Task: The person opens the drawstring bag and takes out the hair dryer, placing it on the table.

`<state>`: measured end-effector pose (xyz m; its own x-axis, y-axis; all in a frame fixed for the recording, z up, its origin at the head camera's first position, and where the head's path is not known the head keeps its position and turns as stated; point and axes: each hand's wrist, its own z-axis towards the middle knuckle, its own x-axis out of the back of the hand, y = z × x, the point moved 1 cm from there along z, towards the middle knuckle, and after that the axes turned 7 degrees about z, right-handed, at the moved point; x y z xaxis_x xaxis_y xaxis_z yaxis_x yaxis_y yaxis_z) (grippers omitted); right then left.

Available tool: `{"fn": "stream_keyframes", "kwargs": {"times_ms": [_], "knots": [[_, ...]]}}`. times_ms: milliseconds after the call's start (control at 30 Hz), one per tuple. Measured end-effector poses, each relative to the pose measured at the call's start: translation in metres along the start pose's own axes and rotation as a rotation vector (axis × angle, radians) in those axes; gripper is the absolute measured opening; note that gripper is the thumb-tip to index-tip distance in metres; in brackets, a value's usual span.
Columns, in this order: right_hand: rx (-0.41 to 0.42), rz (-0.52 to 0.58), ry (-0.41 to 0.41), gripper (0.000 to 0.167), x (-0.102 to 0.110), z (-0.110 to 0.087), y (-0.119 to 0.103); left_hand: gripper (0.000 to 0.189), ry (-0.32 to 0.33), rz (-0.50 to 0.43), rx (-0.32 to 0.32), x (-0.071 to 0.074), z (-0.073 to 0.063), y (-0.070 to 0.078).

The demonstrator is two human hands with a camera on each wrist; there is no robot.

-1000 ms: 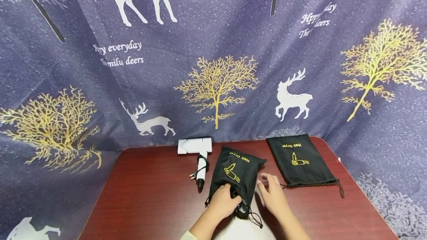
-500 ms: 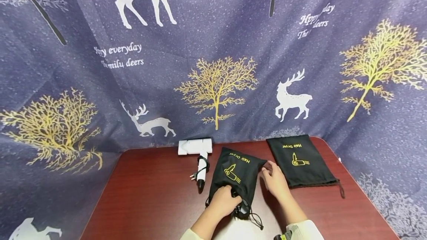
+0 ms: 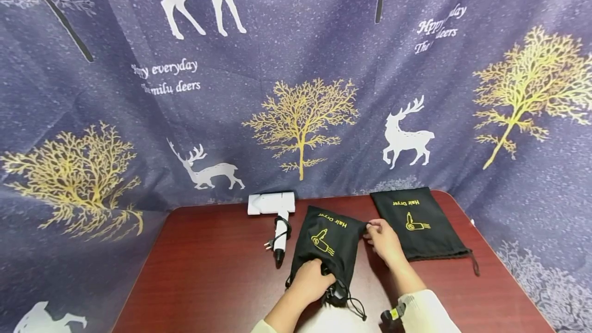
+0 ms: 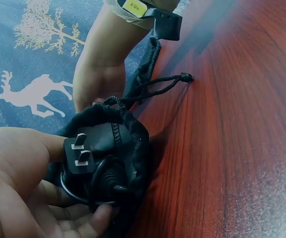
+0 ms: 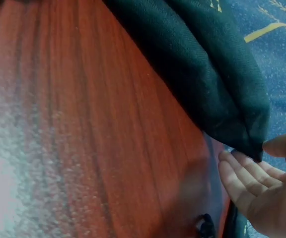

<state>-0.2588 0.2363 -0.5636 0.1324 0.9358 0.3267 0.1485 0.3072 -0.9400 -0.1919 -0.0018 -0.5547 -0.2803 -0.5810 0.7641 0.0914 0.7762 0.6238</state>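
Note:
A black drawstring bag (image 3: 339,245) printed "Hair Dryer" lies mid-table with its mouth toward me. My left hand (image 3: 309,282) is at that mouth, fingers curled around the cord-wrapped end of a hair dryer. In the left wrist view a two-pin plug (image 4: 78,159) and a ribbed cord end (image 4: 112,179) show inside the opening; the dryer's body is hidden in the bag. At the bag's far right corner, my right hand (image 3: 385,240) pinches the fabric between thumb and fingers, seen also at the bag corner (image 5: 250,141) in the right wrist view.
A white hair dryer (image 3: 272,203) with its black cord wound on the handle lies left of the bag. Another black drawstring bag (image 3: 418,238) lies flat at the right. Behind the red-brown table (image 3: 208,266) hangs a printed cloth (image 3: 296,55).
My right hand has moved forward from beside the bag to its far right corner and now pinches it. My left hand has stayed at the bag's mouth.

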Motion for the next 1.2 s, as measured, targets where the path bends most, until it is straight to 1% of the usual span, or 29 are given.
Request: {"fn": "stream_keyframes", "kwargs": {"times_ms": [133, 400, 567, 767, 900, 1200], "knots": [[-0.014, 0.039, -0.007, 0.027, 0.0, -0.001, -0.003, 0.056, -0.007, -0.004, 0.0, 0.003, -0.002, 0.0], [-0.031, 0.049, 0.0, 0.021, -0.001, -0.004, -0.006, 0.053, -0.024, 0.005, -0.002, 0.005, -0.006, -0.001], [-0.024, 0.049, 0.01, 0.018, 0.001, -0.003, -0.005, 0.053, -0.018, 0.023, -0.014, 0.006, -0.007, -0.003], [0.002, 0.044, 0.036, 0.017, 0.002, -0.001, -0.003, 0.054, -0.03, 0.016, -0.003, 0.008, -0.009, -0.005], [0.009, 0.048, 0.049, 0.016, 0.003, 0.0, -0.003, 0.052, -0.03, 0.014, -0.01, 0.011, -0.01, -0.005], [0.02, 0.067, 0.08, 0.016, 0.007, 0.003, -0.006, 0.053, -0.033, 0.046, -0.024, 0.017, -0.013, -0.005]]}}
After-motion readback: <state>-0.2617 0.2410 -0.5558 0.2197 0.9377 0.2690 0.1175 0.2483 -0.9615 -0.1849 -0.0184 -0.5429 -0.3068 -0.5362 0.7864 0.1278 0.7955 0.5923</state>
